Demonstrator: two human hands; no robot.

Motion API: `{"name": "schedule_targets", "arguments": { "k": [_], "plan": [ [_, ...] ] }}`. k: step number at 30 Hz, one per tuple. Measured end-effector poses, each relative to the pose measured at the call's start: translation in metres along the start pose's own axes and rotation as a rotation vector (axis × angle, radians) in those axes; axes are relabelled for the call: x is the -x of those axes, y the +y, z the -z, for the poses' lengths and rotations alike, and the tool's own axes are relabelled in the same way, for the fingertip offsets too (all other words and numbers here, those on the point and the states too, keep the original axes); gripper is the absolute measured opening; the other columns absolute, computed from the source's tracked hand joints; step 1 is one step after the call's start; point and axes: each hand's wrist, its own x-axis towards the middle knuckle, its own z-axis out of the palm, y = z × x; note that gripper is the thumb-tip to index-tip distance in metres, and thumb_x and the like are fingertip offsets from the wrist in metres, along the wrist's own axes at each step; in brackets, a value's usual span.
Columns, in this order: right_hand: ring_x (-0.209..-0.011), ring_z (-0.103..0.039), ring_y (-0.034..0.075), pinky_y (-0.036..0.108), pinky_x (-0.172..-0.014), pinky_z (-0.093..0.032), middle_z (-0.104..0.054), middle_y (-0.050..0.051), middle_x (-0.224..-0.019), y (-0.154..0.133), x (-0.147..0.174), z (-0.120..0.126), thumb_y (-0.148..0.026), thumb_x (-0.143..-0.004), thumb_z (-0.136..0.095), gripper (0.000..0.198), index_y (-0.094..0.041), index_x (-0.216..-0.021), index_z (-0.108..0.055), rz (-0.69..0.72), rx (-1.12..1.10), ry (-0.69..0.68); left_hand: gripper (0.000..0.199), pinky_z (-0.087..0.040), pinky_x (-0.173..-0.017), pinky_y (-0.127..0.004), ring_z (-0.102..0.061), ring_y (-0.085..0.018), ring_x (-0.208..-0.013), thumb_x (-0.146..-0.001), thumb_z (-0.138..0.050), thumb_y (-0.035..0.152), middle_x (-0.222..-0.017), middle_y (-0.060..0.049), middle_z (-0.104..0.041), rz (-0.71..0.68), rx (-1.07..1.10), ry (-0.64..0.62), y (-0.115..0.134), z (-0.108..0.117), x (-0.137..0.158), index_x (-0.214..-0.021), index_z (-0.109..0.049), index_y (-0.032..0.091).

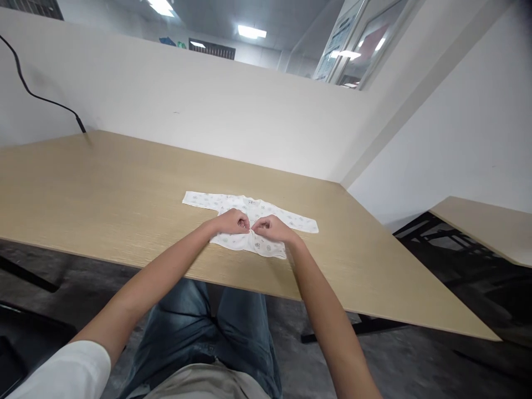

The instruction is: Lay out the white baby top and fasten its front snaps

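Note:
A small white baby shirt point(266, 247) with a scattered print lies spread on the table, its sleeves stretched out to both sides and its neckline facing the wall. My left hand point(233, 221) is closed in a pinch at the middle of the shirt's front. Right beside it, my right hand point(272, 228) pinches the cloth at the same spot, the fingertips of both hands almost meeting. The fabric puckers below the fingers. Whatever small fastening may sit between the fingertips is too small to make out.
The light wooden table point(124, 183) ends at a white partition point(216, 122) behind and slants away on the right. A black cable point(45, 100) hangs down to the table's back left. Another wooden table point(486, 227) stands off to the right.

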Motion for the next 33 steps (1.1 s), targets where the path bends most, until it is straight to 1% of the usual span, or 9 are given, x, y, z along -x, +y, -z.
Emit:
{"name": "schedule_targets", "arguments": {
  "k": [3, 6, 11, 14, 17, 21, 23, 26, 33],
  "plan": [
    [-0.063, -0.052, 0.013, 0.026, -0.062, -0.04, -0.065, 0.001, -0.069, 0.003, 0.0, -0.002, -0.033, -0.075, -0.067, 0.022, -0.017, -0.085, -0.079, 0.005, -0.001, 0.012, 0.022, -0.039, -0.061, -0.025, -0.057, -0.013, -0.067, -0.076, -0.074, 0.033, -0.071, -0.001, -0.066, 0.008, -0.004, -0.008, 0.0, 0.0, 0.0, -0.087, -0.078, 0.015],
    [-0.064, -0.053, 0.013, 0.025, -0.062, -0.04, -0.065, 0.001, -0.07, 0.006, -0.001, -0.005, -0.034, -0.075, -0.069, 0.022, -0.017, -0.084, -0.077, 0.013, -0.002, 0.038, 0.021, -0.04, -0.063, -0.025, -0.057, -0.014, -0.068, -0.076, -0.074, 0.033, -0.072, -0.002, -0.067, 0.017, 0.018, -0.02, -0.001, 0.0, -0.001, -0.086, -0.078, 0.015],
    [-0.073, -0.057, 0.015, 0.026, -0.069, -0.043, -0.069, 0.002, -0.078, 0.011, -0.004, -0.011, -0.031, -0.073, -0.067, 0.019, -0.017, -0.082, -0.075, 0.057, 0.004, 0.061, 0.019, -0.039, -0.062, -0.024, -0.055, -0.013, -0.067, -0.077, -0.071, 0.031, -0.071, -0.001, -0.065, -0.001, 0.023, -0.035, -0.003, -0.002, -0.002, -0.085, -0.076, 0.015],
    [-0.075, -0.056, 0.015, 0.026, -0.069, -0.043, -0.067, 0.002, -0.077, 0.01, -0.005, -0.015, -0.027, -0.07, -0.065, 0.016, -0.017, -0.08, -0.073, 0.073, 0.042, 0.094, 0.017, -0.037, -0.061, -0.024, -0.054, -0.013, -0.066, -0.076, -0.07, 0.029, -0.07, 0.0, -0.063, -0.022, 0.015, -0.023, -0.003, -0.003, -0.002, -0.083, -0.074, 0.015],
    [-0.075, -0.056, 0.016, 0.026, -0.07, -0.042, -0.066, 0.001, -0.077, 0.008, -0.004, -0.017, -0.026, -0.071, -0.063, 0.014, -0.017, -0.079, -0.071, 0.089, 0.078, 0.116, 0.015, -0.037, -0.06, -0.024, -0.053, -0.013, -0.066, -0.072, -0.069, 0.025, -0.069, 0.001, -0.061, -0.018, 0.029, -0.01, -0.002, -0.003, -0.001, -0.083, -0.074, 0.015],
    [-0.078, -0.057, 0.016, 0.027, -0.073, -0.043, -0.067, 0.002, -0.08, 0.007, -0.004, -0.017, -0.026, -0.073, -0.062, 0.015, -0.018, -0.08, -0.071, 0.092, 0.073, 0.097, 0.016, -0.037, -0.06, -0.024, -0.052, -0.013, -0.065, -0.071, -0.069, 0.025, -0.067, 0.002, -0.059, -0.007, 0.05, -0.009, 0.0, -0.002, -0.001, -0.083, -0.073, 0.016],
    [-0.077, -0.057, 0.016, 0.027, -0.072, -0.042, -0.066, 0.002, -0.079, 0.007, -0.004, -0.016, -0.027, -0.074, -0.062, 0.015, -0.017, -0.081, -0.07, 0.086, 0.037, 0.075, 0.018, -0.036, -0.06, -0.023, -0.051, -0.012, -0.064, -0.07, -0.069, 0.023, -0.068, 0.003, -0.058, -0.052, 0.057, 0.004, 0.0, -0.001, 0.0, -0.087, -0.073, 0.016],
    [-0.075, -0.057, 0.015, 0.026, -0.07, -0.042, -0.065, 0.001, -0.078, 0.008, -0.004, -0.015, -0.029, -0.075, -0.063, 0.015, -0.017, -0.081, -0.07, 0.085, 0.016, 0.058, 0.019, -0.034, -0.059, -0.023, -0.048, -0.011, -0.062, -0.073, -0.068, 0.023, -0.066, 0.005, -0.054, -0.132, 0.059, 0.0, 0.0, 0.0, 0.0, -0.091, -0.074, 0.018],
    [-0.076, -0.059, 0.016, 0.026, -0.07, -0.043, -0.068, 0.002, -0.08, 0.012, -0.006, -0.012, -0.03, -0.076, -0.065, 0.018, -0.017, -0.084, -0.074, 0.071, 0.026, 0.043, 0.017, -0.034, -0.06, -0.023, -0.047, -0.011, -0.062, -0.074, -0.07, 0.028, -0.065, 0.003, -0.054, -0.153, 0.029, 0.014, -0.001, 0.001, -0.002, -0.085, -0.076, 0.016]
  ]
}}
